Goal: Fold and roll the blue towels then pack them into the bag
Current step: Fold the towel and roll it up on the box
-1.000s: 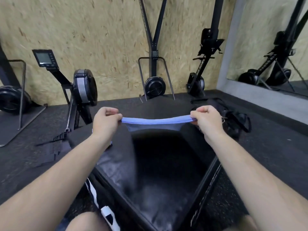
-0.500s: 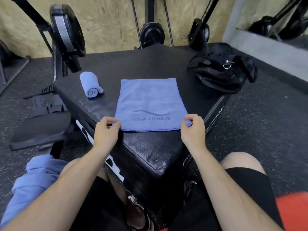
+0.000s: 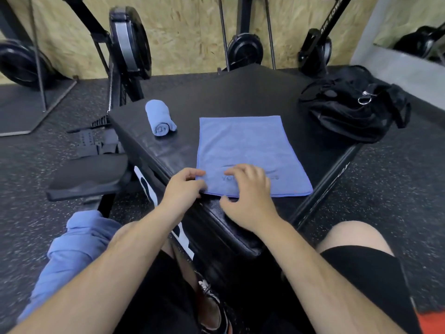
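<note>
A flat blue towel point(image 3: 243, 145) lies on the black padded box point(image 3: 231, 92), its printed end toward me. My left hand point(image 3: 184, 188) pinches the towel's near left corner. My right hand point(image 3: 249, 192) rests with spread fingers on the near edge, over the print, and its thumb sits just off the hem. A rolled blue towel point(image 3: 160, 118) lies on the box at the left. The black bag point(image 3: 354, 109) sits on the box's far right corner. More blue towels point(image 3: 72, 249) are heaped on my left thigh.
A rowing machine with its seat point(image 3: 89, 174) and flywheel point(image 3: 130, 42) stands close to the box's left side. More upright rowers lean on the wooden wall behind. Speckled rubber floor surrounds the box. My knees flank its near corner.
A second ago both hands held the towel stretched in the air; it now lies flat on the box. Since then my right hand has slid left from the near right corner to the middle.
</note>
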